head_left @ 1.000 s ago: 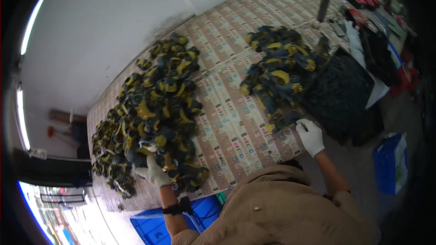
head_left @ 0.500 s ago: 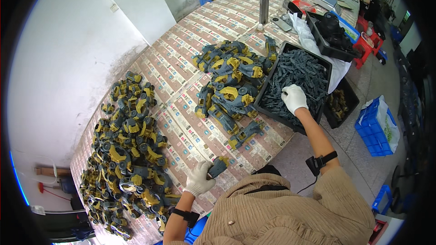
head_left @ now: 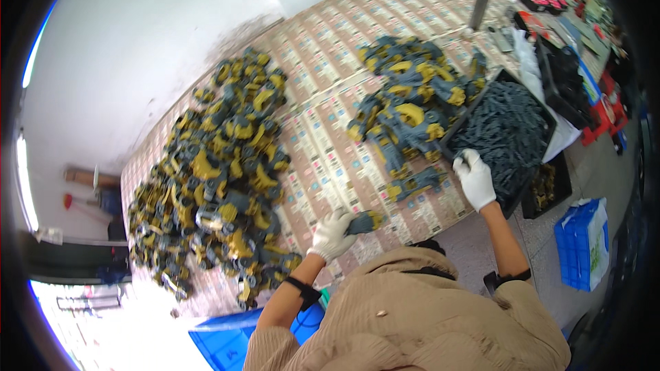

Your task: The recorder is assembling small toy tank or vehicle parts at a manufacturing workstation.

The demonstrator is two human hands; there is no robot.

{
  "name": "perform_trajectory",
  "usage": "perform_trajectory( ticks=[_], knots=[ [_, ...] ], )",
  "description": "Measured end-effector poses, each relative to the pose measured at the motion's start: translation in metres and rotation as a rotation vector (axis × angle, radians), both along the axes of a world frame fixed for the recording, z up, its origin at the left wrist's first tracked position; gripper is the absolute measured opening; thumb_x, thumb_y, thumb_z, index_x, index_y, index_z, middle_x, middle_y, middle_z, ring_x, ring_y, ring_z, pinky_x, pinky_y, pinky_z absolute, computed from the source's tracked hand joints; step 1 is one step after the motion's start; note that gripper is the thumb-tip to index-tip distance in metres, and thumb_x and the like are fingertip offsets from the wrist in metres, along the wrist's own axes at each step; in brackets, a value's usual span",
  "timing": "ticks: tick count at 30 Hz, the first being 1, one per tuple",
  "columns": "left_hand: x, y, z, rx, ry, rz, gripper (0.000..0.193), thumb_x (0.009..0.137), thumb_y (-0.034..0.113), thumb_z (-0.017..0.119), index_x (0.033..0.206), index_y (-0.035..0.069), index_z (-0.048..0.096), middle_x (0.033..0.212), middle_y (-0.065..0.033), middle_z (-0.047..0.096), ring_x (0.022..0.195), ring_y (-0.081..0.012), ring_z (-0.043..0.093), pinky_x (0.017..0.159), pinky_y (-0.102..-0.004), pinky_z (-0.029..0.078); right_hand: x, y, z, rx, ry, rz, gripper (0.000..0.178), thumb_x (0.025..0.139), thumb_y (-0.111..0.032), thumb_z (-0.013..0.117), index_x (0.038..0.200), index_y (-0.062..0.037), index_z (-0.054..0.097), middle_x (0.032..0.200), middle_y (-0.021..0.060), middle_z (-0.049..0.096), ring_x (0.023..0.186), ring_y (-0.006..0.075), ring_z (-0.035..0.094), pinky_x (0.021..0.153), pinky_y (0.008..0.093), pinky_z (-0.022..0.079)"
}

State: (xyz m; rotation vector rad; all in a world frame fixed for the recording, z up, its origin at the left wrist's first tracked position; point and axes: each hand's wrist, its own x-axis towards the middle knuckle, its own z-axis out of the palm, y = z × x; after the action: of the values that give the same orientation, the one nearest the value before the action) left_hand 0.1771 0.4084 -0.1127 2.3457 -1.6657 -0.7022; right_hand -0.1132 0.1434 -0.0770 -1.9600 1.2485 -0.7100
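In a white glove, my left hand [head_left: 333, 235] grips a grey and yellow toy car body [head_left: 363, 223] just above the near table edge. My right hand [head_left: 474, 180], also gloved, is at the near left rim of a black tray [head_left: 456, 139] heaped with dark grey plastic pieces [head_left: 507, 134]. Its fingers are curled together, and what they hold, if anything, is hidden. Beyond my hands, left of the tray, lies a pile of grey and yellow toy car bodies [head_left: 410, 113]. One separate car body [head_left: 416, 184] lies at that pile's near end.
A larger heap of toy cars with wheels [head_left: 213, 165] covers the table's left side. Behind the tray are a black crate [head_left: 565, 82] and white plastic sheeting [head_left: 528, 62]. Blue crates [head_left: 574, 244] stand right and below [head_left: 223, 343]. A metal post [head_left: 482, 0] rises from the table.
The view has turned, shifting the table rightward in the picture. My right hand has moved from over the tray's pieces to its near left rim. My left hand still holds the car body.
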Motion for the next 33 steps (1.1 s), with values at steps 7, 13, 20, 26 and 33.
perform_trajectory(
  ticks=[7,13,20,26,33],
  knots=[
    [-0.009,-0.009,0.003,0.015,0.107,-0.141,0.055,0.074,0.025,0.071,0.127,0.014,0.061,0.121,-0.0143,0.061,0.118,-0.0373,0.057,0.104,-0.0474,0.044,0.072,0.12,-0.041,0.207,0.014,0.58,0.025,0.099,-0.026,0.062,0.115,-0.0066,0.065,0.107,0.0185,0.069,0.1,0.0363,0.067,0.087,0.0437,0.053],
    [-0.014,-0.005,0.0,-0.04,0.145,-0.102,0.049,0.079,0.034,0.069,0.123,0.013,0.067,0.118,-0.0148,0.064,0.118,-0.0349,0.058,0.106,-0.0463,0.043,0.094,0.135,-0.061,0.147,0.305,0.76,0.026,0.098,-0.034,0.062,0.109,-0.0116,0.068,0.103,0.0166,0.07,0.096,0.0378,0.067,0.083,0.048,0.053],
    [-0.011,-0.005,-0.005,-0.022,0.174,-0.111,0.051,0.081,0.04,0.066,0.126,0.015,0.067,0.12,-0.0139,0.066,0.121,-0.0332,0.058,0.11,-0.0458,0.04,0.092,0.141,-0.071,0.03,0.33,0.806,0.022,0.097,-0.032,0.063,0.104,-0.0126,0.07,0.1,0.0142,0.071,0.093,0.0359,0.068,0.081,0.047,0.053],
    [-0.009,-0.008,-0.006,0.029,0.177,-0.127,0.054,0.082,0.042,0.065,0.13,0.017,0.065,0.121,-0.0142,0.065,0.123,-0.0341,0.056,0.112,-0.0457,0.038,0.09,0.14,-0.073,-0.032,0.23,0.798,0.017,0.095,-0.025,0.062,0.106,-0.0136,0.069,0.096,0.0113,0.071,0.091,0.0339,0.069,0.078,0.0467,0.054],
    [0.001,-0.014,-0.005,0.051,0.389,-0.021,0.049,0.079,0.045,0.066,0.116,0.013,0.072,0.115,-0.0157,0.066,0.119,-0.0343,0.056,0.106,-0.0443,0.041,0.094,0.137,-0.068,-0.252,0.337,0.959,0.007,0.088,-0.013,0.058,0.092,-0.0108,0.063,0.083,0.0102,0.066,0.082,0.0327,0.068,0.067,0.0463,0.054]
  ],
)
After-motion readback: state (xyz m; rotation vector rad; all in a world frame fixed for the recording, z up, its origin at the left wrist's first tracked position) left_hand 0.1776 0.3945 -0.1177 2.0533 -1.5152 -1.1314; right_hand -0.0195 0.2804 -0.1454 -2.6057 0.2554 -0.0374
